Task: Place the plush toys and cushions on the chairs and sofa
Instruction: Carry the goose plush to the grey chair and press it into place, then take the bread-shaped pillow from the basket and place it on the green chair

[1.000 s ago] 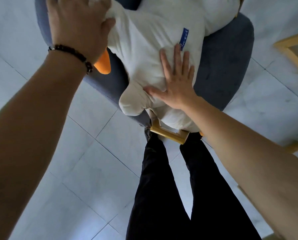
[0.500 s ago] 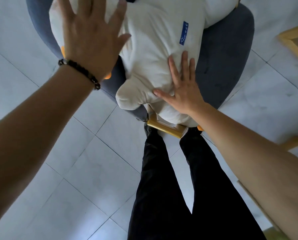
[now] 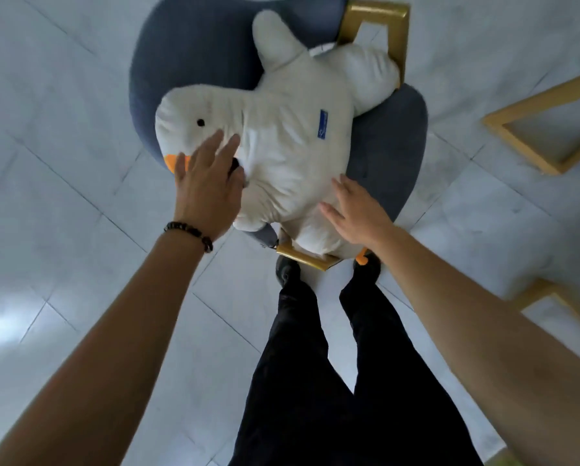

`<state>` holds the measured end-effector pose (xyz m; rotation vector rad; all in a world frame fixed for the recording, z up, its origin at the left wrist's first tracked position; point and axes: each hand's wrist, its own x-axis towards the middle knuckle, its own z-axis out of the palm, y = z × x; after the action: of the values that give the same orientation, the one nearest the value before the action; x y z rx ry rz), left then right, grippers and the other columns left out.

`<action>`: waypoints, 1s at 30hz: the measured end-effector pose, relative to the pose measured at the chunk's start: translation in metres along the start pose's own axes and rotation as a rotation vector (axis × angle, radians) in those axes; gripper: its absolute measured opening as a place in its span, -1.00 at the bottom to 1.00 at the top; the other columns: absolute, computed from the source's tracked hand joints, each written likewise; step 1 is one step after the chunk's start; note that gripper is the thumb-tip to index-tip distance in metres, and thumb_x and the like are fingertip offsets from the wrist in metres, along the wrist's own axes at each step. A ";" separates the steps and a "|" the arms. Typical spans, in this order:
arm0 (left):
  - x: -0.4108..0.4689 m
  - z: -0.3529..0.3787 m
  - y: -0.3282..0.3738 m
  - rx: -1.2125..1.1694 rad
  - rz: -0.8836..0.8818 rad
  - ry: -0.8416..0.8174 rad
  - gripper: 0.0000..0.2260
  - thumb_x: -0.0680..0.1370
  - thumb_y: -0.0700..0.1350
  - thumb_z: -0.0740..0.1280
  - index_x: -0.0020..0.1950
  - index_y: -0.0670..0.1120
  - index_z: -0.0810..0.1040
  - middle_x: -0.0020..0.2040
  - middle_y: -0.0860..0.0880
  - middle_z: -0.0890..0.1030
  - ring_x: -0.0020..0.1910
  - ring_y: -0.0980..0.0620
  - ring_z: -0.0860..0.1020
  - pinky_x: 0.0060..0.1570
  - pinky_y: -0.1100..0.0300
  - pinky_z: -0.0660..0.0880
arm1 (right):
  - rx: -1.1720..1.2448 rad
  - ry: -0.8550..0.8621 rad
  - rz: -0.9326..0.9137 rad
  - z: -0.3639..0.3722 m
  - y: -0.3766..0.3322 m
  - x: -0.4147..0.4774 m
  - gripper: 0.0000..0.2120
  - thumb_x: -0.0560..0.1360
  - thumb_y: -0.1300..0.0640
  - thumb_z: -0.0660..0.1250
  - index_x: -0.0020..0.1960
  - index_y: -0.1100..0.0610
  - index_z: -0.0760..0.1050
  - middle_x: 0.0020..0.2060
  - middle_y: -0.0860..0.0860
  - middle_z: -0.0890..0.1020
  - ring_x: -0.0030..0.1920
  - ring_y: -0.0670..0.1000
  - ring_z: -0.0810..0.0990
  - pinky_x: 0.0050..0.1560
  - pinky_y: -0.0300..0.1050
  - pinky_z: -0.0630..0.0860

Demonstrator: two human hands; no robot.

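A large white plush goose point(image 3: 281, 136) with an orange beak, a black eye and a blue tag lies across a dark blue chair point(image 3: 167, 62) with gold legs. Its head points left and its body hangs over the chair's near edge. My left hand point(image 3: 207, 186), with a dark bead bracelet on the wrist, hovers flat with its fingers spread over the goose's neck. My right hand point(image 3: 359, 210) lies open on the lower body. Neither hand grips anything.
Pale tiled floor point(image 3: 63, 196) surrounds the chair. My legs in black trousers point(image 3: 315, 364) stand right at the chair's near edge. Wooden frames of other furniture point(image 3: 544, 129) stand to the right, with a dark object at the right border.
The view has pulled back, so the whole goose and chair now show. My left hand came off the goose's head, opened and moved down toward its neck. My right hand stays flat on the body.
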<state>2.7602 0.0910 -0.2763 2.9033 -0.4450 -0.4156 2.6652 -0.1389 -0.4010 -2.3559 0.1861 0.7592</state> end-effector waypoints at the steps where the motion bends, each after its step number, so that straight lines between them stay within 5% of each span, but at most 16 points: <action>1: -0.016 -0.013 0.011 -0.139 -0.053 -0.006 -0.49 0.62 0.08 0.10 0.53 -0.09 0.37 0.53 -0.14 0.40 0.52 -0.14 0.33 0.47 -0.27 0.22 | 0.051 0.031 0.026 -0.014 -0.007 -0.018 -0.34 0.69 -0.19 0.05 0.66 0.12 0.01 0.65 0.16 0.08 0.62 0.19 0.12 0.54 0.18 0.26; 8: -0.113 -0.117 0.056 -0.697 -0.266 0.176 -0.52 0.64 0.04 0.28 0.55 0.02 0.32 0.48 0.04 0.46 0.44 0.05 0.43 0.40 -0.01 0.40 | 0.474 0.462 0.113 -0.112 -0.060 -0.159 -0.43 0.68 -0.21 0.11 0.62 -0.03 0.18 0.61 -0.02 0.24 0.60 0.00 0.20 0.53 0.10 0.29; 15: -0.106 -0.170 0.051 -0.912 -0.081 0.099 -0.51 0.61 -0.09 0.37 0.53 0.00 0.35 0.39 0.08 0.49 0.38 0.05 0.47 0.16 0.17 0.38 | 0.887 0.909 0.209 -0.133 -0.096 -0.258 -0.32 0.53 -0.21 0.28 0.60 -0.08 0.21 0.50 -0.13 0.39 0.43 -0.11 0.42 0.43 -0.03 0.43; 18: -0.087 -0.178 0.046 -0.966 0.030 -0.020 -0.46 0.59 -0.14 0.40 0.54 0.04 0.33 0.38 0.11 0.48 0.37 0.07 0.46 0.14 0.17 0.43 | 0.922 1.137 0.287 -0.105 -0.111 -0.289 -0.46 0.59 -0.05 0.35 0.52 -0.16 0.28 0.42 -0.16 0.42 0.37 -0.14 0.46 0.36 -0.06 0.46; 21: -0.077 -0.176 0.047 -0.964 0.171 -0.191 -0.47 0.59 -0.16 0.40 0.53 0.01 0.34 0.41 0.06 0.49 0.37 0.03 0.47 0.25 0.08 0.42 | 0.941 1.316 0.430 -0.054 -0.137 -0.324 -0.57 0.59 -0.06 0.33 0.40 -0.31 0.30 0.38 -0.21 0.42 0.32 -0.26 0.45 0.36 -0.03 0.47; 24: -0.088 -0.168 0.062 -0.887 0.381 -0.351 -0.49 0.59 -0.20 0.38 0.53 -0.02 0.34 0.39 0.05 0.48 0.35 0.03 0.48 0.16 0.20 0.41 | 0.958 1.469 0.598 0.003 -0.174 -0.371 -0.56 0.55 -0.14 0.29 0.41 -0.28 0.36 0.38 -0.20 0.44 0.27 -0.45 0.42 0.32 -0.11 0.46; 27: -0.125 -0.153 0.090 -0.795 0.611 -0.501 -0.46 0.60 -0.21 0.36 0.56 -0.04 0.29 0.41 0.05 0.45 0.34 0.07 0.45 0.07 0.40 0.37 | 0.957 1.633 0.743 0.057 -0.208 -0.426 -0.52 0.52 -0.17 0.28 0.44 -0.22 0.38 0.32 -0.23 0.46 0.28 -0.41 0.44 0.29 -0.11 0.47; 30: -0.186 -0.142 0.125 -0.783 0.757 -0.739 -0.46 0.60 -0.23 0.36 0.55 -0.03 0.29 0.42 0.07 0.44 0.39 0.07 0.44 0.07 0.35 0.44 | 0.994 1.834 0.898 0.115 -0.244 -0.482 -0.62 0.54 -0.13 0.29 0.35 -0.30 0.40 0.31 -0.13 0.52 0.30 -0.28 0.49 0.20 -0.22 0.51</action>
<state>2.5984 0.0502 -0.0701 1.5998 -1.1033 -1.1743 2.2908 0.0938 -0.0679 -1.1387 1.8341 -1.1662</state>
